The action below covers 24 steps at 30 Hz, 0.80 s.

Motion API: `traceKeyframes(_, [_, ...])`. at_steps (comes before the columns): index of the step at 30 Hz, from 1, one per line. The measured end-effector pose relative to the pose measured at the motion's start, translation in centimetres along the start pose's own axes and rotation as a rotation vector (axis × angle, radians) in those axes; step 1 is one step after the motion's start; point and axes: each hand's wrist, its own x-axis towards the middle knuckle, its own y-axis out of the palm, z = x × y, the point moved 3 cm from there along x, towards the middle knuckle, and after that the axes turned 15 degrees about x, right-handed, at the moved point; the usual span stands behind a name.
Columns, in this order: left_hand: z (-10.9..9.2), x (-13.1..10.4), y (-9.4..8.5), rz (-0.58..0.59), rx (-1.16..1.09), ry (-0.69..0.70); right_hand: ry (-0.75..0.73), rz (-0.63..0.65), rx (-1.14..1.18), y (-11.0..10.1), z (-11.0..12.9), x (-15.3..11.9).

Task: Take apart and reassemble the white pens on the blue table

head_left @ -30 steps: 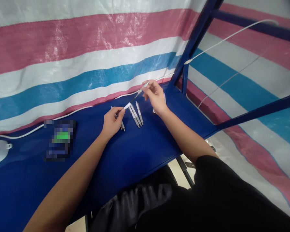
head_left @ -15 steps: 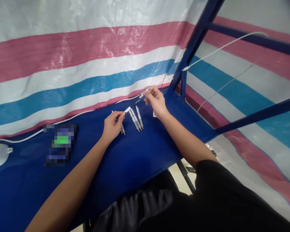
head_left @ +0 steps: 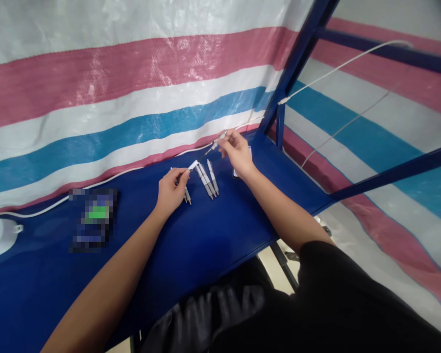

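A slim white-and-grey plastic pen part (head_left: 215, 143), with a thin dark refill or tip showing at its lower end, is pinched between the thumb and fingertips of the person's right hand (head_left: 237, 152), held just above a glossy blue metal table (head_left: 213, 230). The left hand (head_left: 171, 191) rests on the table with thumb and forefinger pressed on a short white plastic barrel piece (head_left: 193, 165); whether the hand also covers the white pen (head_left: 186, 194) lying under its fingers cannot be told. The two held pieces point at each other with a small gap between them, apart and roughly in line. Just right of the left fingertips and below the right ones lie three finished white pens with grey grips (head_left: 208, 177), side by side on the blue surface. By the look of it, the step in hand is the joining of the two halves of a pen; the next move would call for bringing the tip squarely into the barrel's open end while both pinches stay firm. Behind the hands hangs a woven tarpaulin striped pink, white and blue (head_left: 132, 83), and a white cable (head_left: 95, 180) runs along the table's far edge.
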Motion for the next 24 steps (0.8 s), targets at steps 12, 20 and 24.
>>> traceKeyframes(12, [-0.03, -0.02, 0.06, 0.031, 0.020, -0.017, 0.009, 0.016, -0.016, -0.35, -0.53, 0.13])
traceKeyframes(20, [0.00, -0.03, 0.07, 0.036, 0.009, -0.008, 0.029, 0.016, -0.008, -0.33, -0.64, 0.00])
traceKeyframes(24, [-0.04, -0.05, 0.04, 0.024, 0.021, -0.009, 0.048, 0.013, -0.032, -0.12, -0.68, -0.26])
